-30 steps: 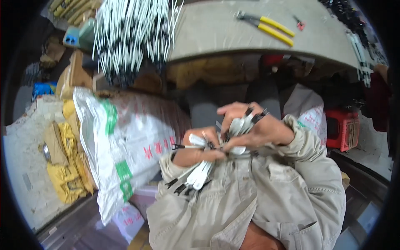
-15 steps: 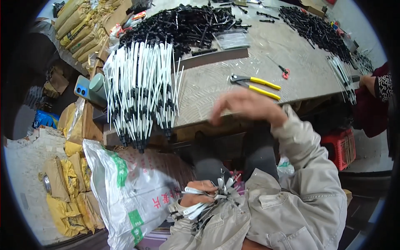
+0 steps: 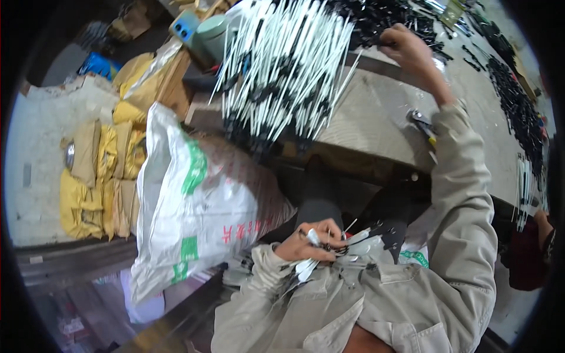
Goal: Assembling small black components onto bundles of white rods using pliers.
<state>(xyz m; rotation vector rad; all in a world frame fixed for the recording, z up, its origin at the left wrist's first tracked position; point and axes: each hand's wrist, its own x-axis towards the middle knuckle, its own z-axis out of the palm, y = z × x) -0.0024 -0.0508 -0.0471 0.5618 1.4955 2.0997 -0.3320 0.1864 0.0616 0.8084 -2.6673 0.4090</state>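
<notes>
My left hand (image 3: 312, 240), low in front of my body, is closed around a bunch of thin pieces with white flat ends and black parts (image 3: 359, 238). My right hand (image 3: 409, 52) is stretched out over the table, at the edge of a heap of black plastic parts (image 3: 368, 17). Its fingers are bent together there, and what they pinch is too small to make out. Left of it, a large stack of white sticks with black fittings (image 3: 282, 70) hangs over the table's front edge. Pincers with yellow handles (image 3: 421, 122) lie partly behind my right sleeve.
A big white woven sack (image 3: 218, 170) stands left of my knees. A phone (image 3: 187, 26) and a green cup (image 3: 213, 28) sit left of the stack. Yellow and brown packages (image 3: 100, 176) lie farther left. At the right, another person's hand (image 3: 542, 223) is near more white sticks (image 3: 522, 188).
My right hand has swung forward from above the table's front edge to the black heap. The view has turned left and down. My left hand still holds its bunch.
</notes>
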